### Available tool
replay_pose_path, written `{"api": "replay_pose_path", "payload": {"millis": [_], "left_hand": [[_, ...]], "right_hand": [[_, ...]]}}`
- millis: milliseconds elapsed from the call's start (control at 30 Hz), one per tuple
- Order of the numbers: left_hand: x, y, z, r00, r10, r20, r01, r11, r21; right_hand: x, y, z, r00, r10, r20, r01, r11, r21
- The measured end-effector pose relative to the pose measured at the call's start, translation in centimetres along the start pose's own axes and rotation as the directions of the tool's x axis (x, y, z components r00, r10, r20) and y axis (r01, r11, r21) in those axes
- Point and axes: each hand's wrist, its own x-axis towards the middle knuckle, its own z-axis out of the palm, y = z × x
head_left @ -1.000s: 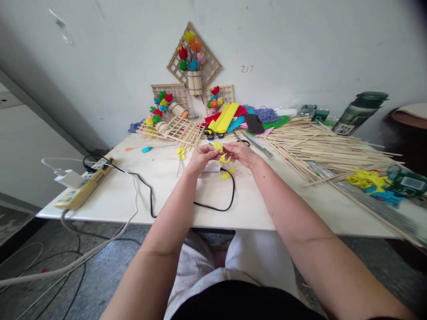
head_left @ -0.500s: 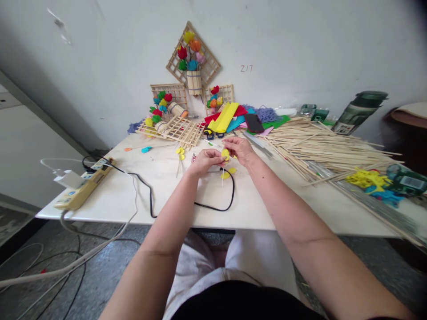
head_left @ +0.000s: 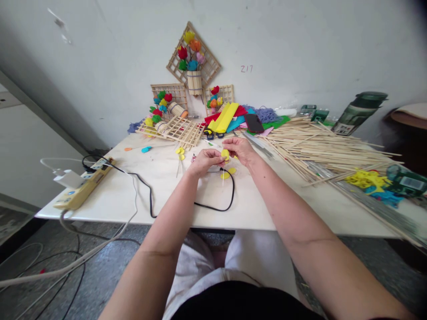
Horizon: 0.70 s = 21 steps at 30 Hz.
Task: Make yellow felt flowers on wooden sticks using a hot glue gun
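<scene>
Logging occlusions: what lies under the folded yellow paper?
Red paper emerges from under the yellow paper on both sides, blue paper on its right; whatever its middle covers is hidden.

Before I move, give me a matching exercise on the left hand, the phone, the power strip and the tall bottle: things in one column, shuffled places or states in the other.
Things
1. left hand
2. phone
3. power strip
4. tall bottle

Places or states
A. at the left end of the table, a white adapter plugged in
B. at the back right, beyond the thin sticks
C. pinching a yellow piece
D. lying by the coloured sheets

Right pairs: 1-C, 2-D, 3-A, 4-B
</scene>
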Motion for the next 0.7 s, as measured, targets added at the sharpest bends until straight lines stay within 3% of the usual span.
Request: {"api": "replay_pose_path", "payload": {"millis": [400,567,700], "left_hand": [[0.16,-0.05,-0.06,0.999,0.019,-0.036,-0.019,1.000,-0.005],[0.32,-0.31,-0.26,0.996,0.059,-0.068,-0.058,0.998,0.015],[0.40,-0.34,-0.38,0.979,0.126,-0.159,-0.114,0.990,0.081]], "right_hand": [[0.28,0.21,0.61,0.990,-0.129,-0.048,0.124,0.988,-0.097],[0.30,0.37,0.70,0.994,-0.096,-0.054,0.093,0.994,-0.055],[0.28,0.34,0.75,0.991,-0.054,-0.119,0.045,0.996,-0.080]]}}
